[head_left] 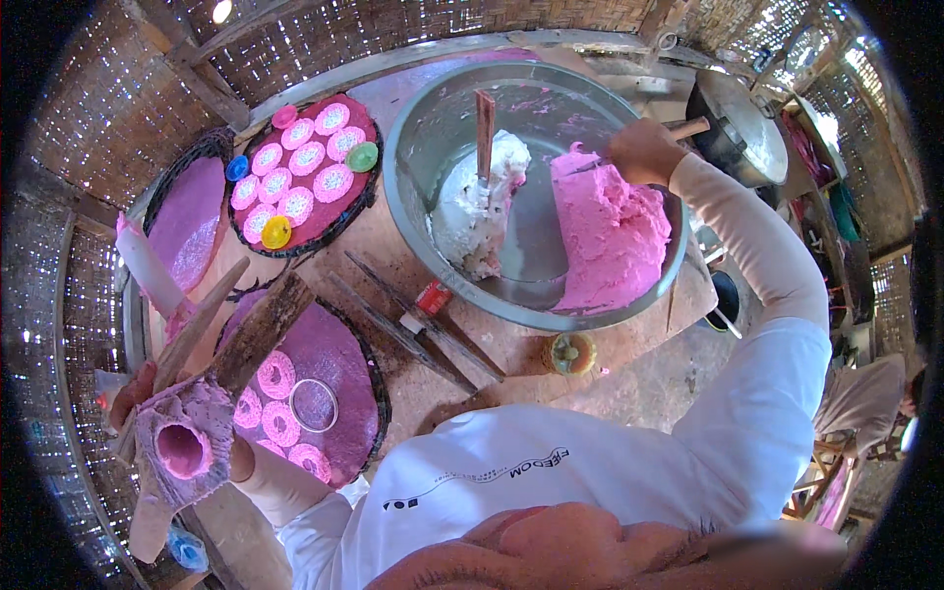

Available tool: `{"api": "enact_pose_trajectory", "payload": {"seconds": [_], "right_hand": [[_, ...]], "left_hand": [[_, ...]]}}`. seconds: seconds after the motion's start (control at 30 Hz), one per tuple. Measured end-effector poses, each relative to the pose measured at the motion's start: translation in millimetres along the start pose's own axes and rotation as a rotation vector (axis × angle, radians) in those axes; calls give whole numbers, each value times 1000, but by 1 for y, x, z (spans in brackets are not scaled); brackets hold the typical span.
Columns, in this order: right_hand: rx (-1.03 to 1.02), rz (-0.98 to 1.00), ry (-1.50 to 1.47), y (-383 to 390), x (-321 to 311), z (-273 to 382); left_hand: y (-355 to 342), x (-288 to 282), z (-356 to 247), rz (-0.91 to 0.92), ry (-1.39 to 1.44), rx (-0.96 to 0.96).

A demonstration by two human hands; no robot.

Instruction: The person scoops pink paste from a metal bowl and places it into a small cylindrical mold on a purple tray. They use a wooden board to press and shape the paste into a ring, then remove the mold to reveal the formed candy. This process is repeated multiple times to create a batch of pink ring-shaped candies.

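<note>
My left hand (133, 391) is closed around a wooden press (183, 454) whose round tube opening is smeared with pink dough. Much of that hand is hidden behind the press. Over at the big grey basin (401, 211), my right hand (642, 153) grips a wooden-handled spatula (691, 128), its blade end touching the pink dough (615, 231). White dough (477, 202) sits in the basin's left half, with a wooden stick (485, 133) standing in it. Close to the press, a round pink tray (339, 369) bears several pink dough rings (276, 375) and a thin hoop (314, 405).
Farther off, a round tray (334, 218) carries several pink-and-white rings and small coloured cups. Two wooden sticks (413, 324) lie on the table by a red packet (434, 297). A small jar (570, 353) stands near me, a lidded pot (739, 126) beyond the basin. Another person (860, 403) is at right.
</note>
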State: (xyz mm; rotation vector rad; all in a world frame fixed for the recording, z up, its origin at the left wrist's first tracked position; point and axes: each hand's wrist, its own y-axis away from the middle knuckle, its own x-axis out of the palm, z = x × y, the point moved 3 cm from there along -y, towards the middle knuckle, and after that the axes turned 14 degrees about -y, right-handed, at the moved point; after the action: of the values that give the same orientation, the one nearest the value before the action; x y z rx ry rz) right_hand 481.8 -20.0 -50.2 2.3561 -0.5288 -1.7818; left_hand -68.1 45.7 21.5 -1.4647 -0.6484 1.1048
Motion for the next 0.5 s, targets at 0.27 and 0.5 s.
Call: {"api": "enact_pose_trajectory", "payload": {"seconds": [0.27,0.5], "right_hand": [[-111,-28,-48,59,3,32],[-92,96,-48,115,-4,61]], "left_hand": [[8,12,10,130,258,-171],[-12,-5,2,404,764,-332]]}}
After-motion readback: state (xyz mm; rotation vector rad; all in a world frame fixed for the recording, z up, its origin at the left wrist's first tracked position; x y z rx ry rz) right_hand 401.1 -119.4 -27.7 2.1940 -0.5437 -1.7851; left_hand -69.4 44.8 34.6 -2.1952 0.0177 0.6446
